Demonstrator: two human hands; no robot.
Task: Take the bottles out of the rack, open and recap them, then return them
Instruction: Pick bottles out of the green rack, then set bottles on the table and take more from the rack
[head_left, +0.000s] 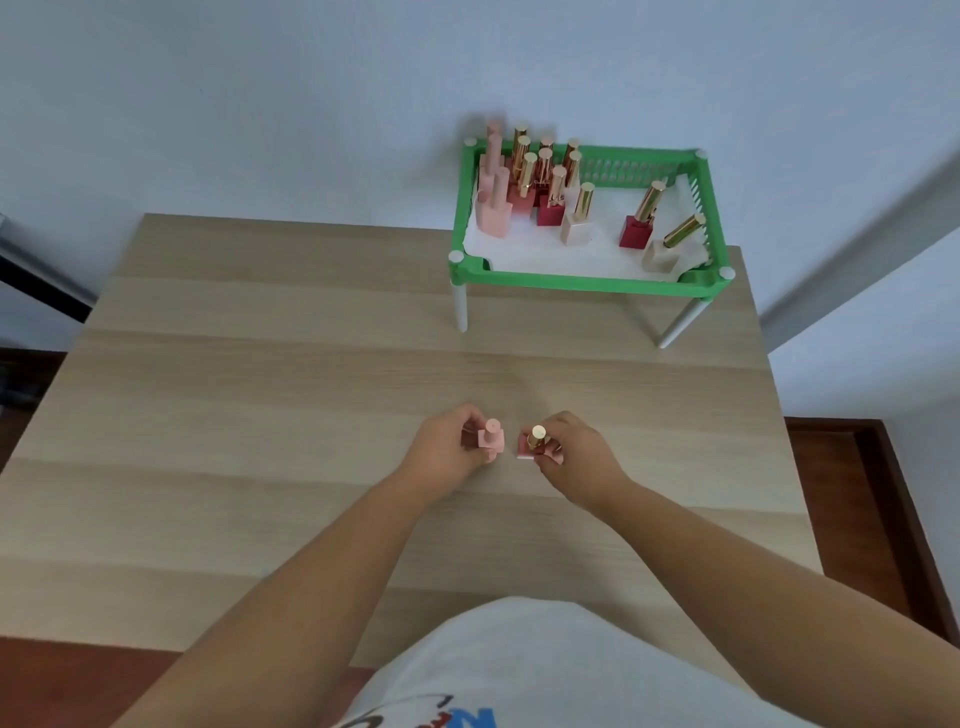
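We hold two bottles out of the green rack (582, 283), which stands at about 1 o'clock on the desk (260, 364) with many bottles still inside; we judge that we keep both low and close to the body so that the caps can be worked easily. The pink bottle (491, 438) stands upright at the 3 o'clock side of our left hand (447, 449), whose fingers close around its body. The gold-capped bottle (535, 441) sits at the 9 o'clock side of our right hand (574, 452), its fingers wrapped on the base, cap still on.

Green rack (582, 283), pale wood-grain table (260, 364)
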